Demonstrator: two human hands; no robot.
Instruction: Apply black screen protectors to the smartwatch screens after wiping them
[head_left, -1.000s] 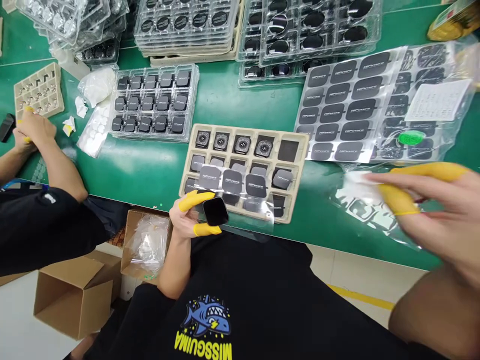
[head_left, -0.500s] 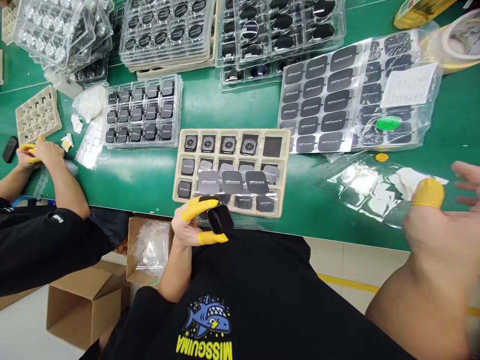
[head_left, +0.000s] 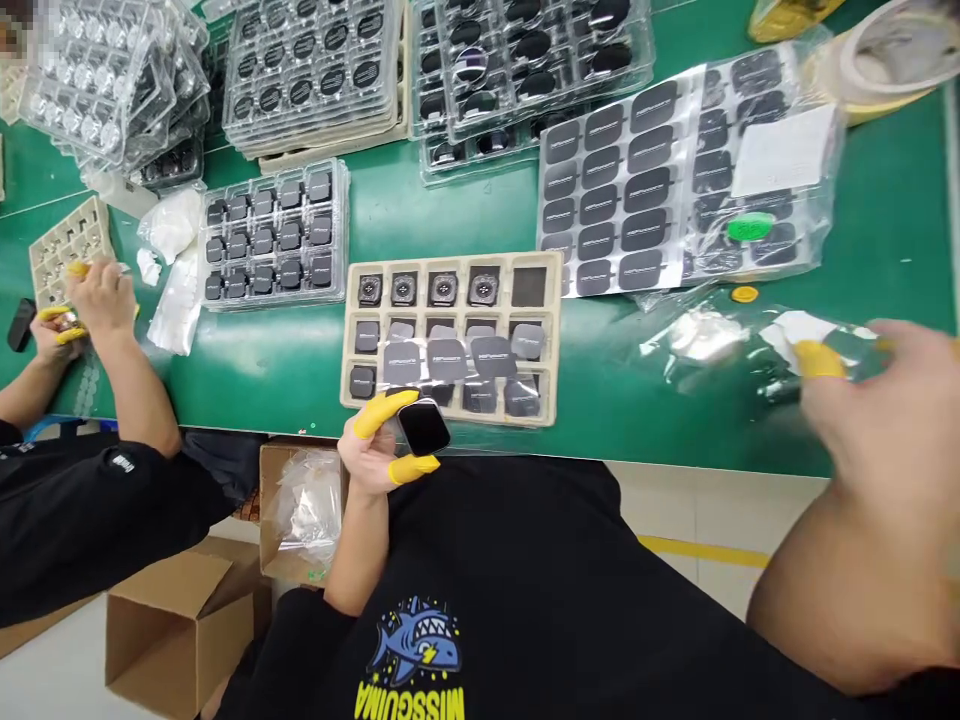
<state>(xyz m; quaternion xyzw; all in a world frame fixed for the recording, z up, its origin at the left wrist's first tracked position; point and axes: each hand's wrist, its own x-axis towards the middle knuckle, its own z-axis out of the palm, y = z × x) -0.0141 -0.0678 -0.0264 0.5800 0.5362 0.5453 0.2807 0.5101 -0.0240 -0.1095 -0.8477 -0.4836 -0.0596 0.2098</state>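
My left hand (head_left: 371,445), with yellow finger cots on thumb and finger, grips a smartwatch case (head_left: 424,427) by its edges, dark screen facing up. Just beyond it lies a beige tray (head_left: 459,262). Its back row holds several watch cases showing their sensor backs; the back right pocket has only a dark pad. Clear film with grey labels (head_left: 448,360) lies across the front rows. My right hand (head_left: 877,410), blurred, hovers at the right by a clear plastic bag (head_left: 694,340) and white scraps (head_left: 796,330). Its thumb and fingers are apart, with nothing visible between them.
Sheets of dark labels (head_left: 600,200) and a tape roll (head_left: 900,55) lie at the right. Clear trays (head_left: 315,75) are stacked along the back; another tray stack (head_left: 274,235) sits left of centre. A co-worker's hands (head_left: 97,300) work at far left. Cardboard boxes (head_left: 176,630) stand below.
The watch case in my left hand has turned so its screen faces up. My right hand has moved slightly left over the scraps, its fingers closer to the thumb. The view has shifted a little.
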